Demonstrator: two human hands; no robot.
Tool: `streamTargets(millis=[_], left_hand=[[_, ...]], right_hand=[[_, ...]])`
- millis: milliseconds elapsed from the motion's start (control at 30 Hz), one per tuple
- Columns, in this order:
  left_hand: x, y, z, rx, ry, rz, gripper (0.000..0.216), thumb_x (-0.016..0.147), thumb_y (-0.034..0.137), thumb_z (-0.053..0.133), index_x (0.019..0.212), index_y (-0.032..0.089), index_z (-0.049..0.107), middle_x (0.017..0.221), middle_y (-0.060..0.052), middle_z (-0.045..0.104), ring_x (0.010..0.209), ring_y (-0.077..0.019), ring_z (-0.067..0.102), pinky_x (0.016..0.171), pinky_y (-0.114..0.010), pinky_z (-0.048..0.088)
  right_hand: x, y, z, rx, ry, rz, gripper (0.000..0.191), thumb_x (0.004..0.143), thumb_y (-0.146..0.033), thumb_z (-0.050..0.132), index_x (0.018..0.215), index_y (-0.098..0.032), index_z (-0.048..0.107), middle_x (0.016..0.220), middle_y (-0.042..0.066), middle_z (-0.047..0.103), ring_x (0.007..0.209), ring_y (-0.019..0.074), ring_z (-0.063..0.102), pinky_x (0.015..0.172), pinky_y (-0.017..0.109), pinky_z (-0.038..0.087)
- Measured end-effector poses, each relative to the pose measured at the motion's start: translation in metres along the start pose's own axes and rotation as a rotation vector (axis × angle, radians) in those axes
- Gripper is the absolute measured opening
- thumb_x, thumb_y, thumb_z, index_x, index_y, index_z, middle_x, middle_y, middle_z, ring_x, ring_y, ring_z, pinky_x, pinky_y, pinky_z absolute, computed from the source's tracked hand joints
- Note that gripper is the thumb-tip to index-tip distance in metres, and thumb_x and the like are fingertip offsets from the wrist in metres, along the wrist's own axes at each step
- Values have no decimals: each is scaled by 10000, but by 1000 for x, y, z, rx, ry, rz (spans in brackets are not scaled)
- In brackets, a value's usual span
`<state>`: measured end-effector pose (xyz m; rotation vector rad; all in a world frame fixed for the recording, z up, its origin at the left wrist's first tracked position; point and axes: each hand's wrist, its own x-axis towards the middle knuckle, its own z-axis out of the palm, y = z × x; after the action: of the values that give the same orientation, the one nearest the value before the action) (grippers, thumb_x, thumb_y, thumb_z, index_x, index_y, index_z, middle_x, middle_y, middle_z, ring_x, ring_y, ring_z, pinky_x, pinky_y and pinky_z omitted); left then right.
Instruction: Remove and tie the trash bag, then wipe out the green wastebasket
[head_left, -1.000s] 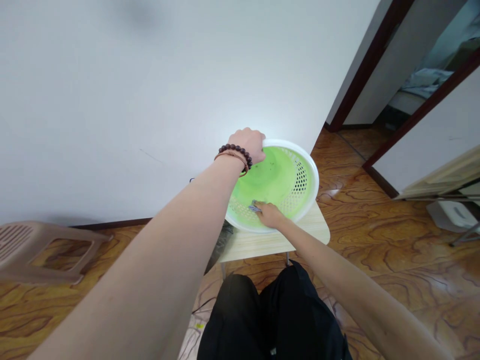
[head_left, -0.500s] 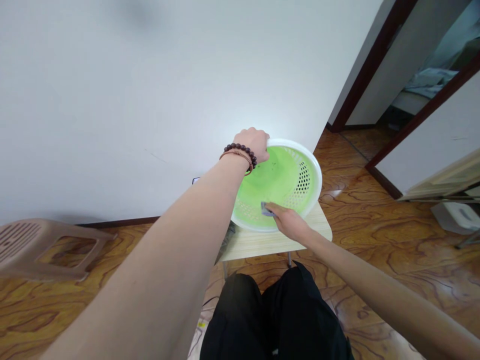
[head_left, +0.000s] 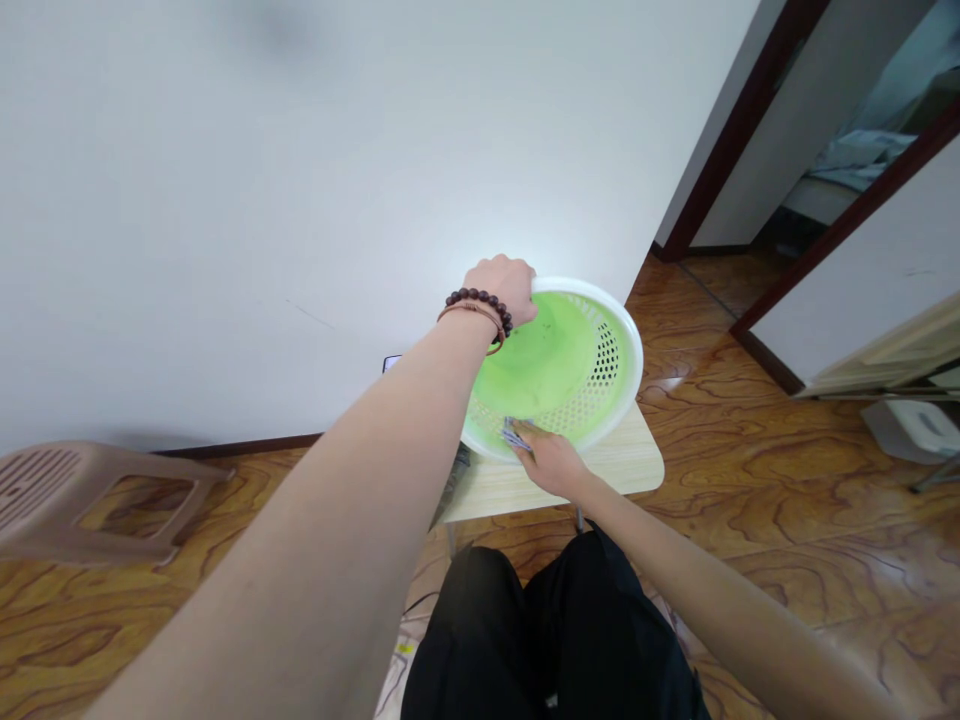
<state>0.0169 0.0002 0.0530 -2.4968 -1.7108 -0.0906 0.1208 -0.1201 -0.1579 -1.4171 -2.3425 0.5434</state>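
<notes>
A round green colander basket with a white rim (head_left: 626,340) stands tilted toward me on a small light wooden table (head_left: 630,462). My left hand (head_left: 501,285), with a dark bead bracelet at the wrist, is closed over the basket's far left rim. My right hand (head_left: 546,455) is closed on a small blue-grey cloth (head_left: 514,436) and presses it against the near inner wall of the basket, just inside the near rim.
A white wall rises right behind the table. A brown plastic stool (head_left: 90,495) stands on the wooden floor at the far left. An open doorway with a dark frame (head_left: 720,150) lies to the right. My black-trousered knees (head_left: 555,630) are under the table's front edge.
My right hand with the cloth slid right along the basket's near inner wall, then back left and down to the near rim. My left hand kept its hold on the rim.
</notes>
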Motion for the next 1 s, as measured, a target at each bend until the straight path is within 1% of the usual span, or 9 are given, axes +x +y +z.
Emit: streamTargets(millis=[167, 233, 400, 500, 600, 667, 833, 933, 1000], left_hand=[[1, -2, 1, 12, 7, 3, 367, 725, 323, 498, 1050, 191, 609, 963, -104, 608, 889, -247, 555, 785, -365, 416], [2, -3, 3, 12, 7, 6, 369, 728, 327, 494, 1053, 196, 609, 955, -104, 606, 881, -247, 555, 784, -369, 414], [3, -2, 5, 24, 31, 17, 356, 725, 320, 493, 1034, 190, 614, 950, -108, 604, 862, -248, 556, 766, -374, 414], [3, -1, 5, 45, 40, 11, 338, 731, 318, 482, 1015, 194, 618, 912, -103, 608, 840, -243, 558, 730, -361, 419], [2, 0, 5, 59, 35, -4, 334, 734, 319, 480, 1010, 190, 618, 905, -105, 608, 850, -246, 555, 726, -356, 420], [2, 0, 4, 60, 28, -4, 336, 733, 317, 481, 1013, 189, 616, 911, -105, 607, 862, -248, 553, 738, -357, 419], [0, 0, 4, 39, 34, -6, 327, 736, 312, 483, 1007, 187, 617, 904, -100, 599, 877, -254, 555, 760, -368, 414], [0, 0, 4, 38, 36, -19, 329, 733, 310, 485, 1008, 191, 620, 891, -94, 599, 865, -249, 559, 747, -360, 418], [0, 0, 4, 45, 31, -20, 336, 726, 312, 487, 1011, 196, 622, 888, -91, 602, 856, -242, 561, 736, -348, 421]], right_hand=[[-47, -9, -15, 102, -8, -208, 457, 881, -187, 379, 1333, -154, 433, 1388, 57, 425, 1289, 181, 365, 1094, 350, 277], [-51, -9, -23, 123, -18, -210, 443, 877, -172, 376, 1314, -165, 454, 1354, 52, 470, 1259, 181, 410, 1073, 341, 313], [-5, 7, -29, 64, 158, 56, 433, 884, -151, 335, 1306, -155, 434, 1284, 79, 535, 1154, 195, 513, 973, 324, 409], [33, 25, -18, -50, 99, 168, 441, 865, -133, 348, 1295, -127, 447, 1269, 112, 543, 1126, 220, 531, 948, 348, 417], [56, 37, -1, -137, -35, 160, 426, 883, -229, 377, 1264, -72, 487, 1287, 156, 520, 1187, 251, 478, 993, 371, 369], [60, 38, 7, -146, -53, 126, 483, 920, -328, 322, 1275, -38, 476, 1331, 174, 471, 1250, 253, 411, 1042, 370, 309], [43, 23, 5, -56, -112, 34, 634, 939, -482, 162, 1339, -57, 412, 1399, 144, 391, 1295, 219, 355, 1071, 338, 268], [21, 11, 0, -37, -93, -36, 829, 837, -672, 287, 1367, -38, 359, 1422, 172, 339, 1310, 266, 321, 1078, 365, 262], [6, 4, 0, -42, -43, -80, 912, 766, -708, 410, 1375, -34, 337, 1426, 184, 327, 1311, 286, 314, 1084, 382, 254]])
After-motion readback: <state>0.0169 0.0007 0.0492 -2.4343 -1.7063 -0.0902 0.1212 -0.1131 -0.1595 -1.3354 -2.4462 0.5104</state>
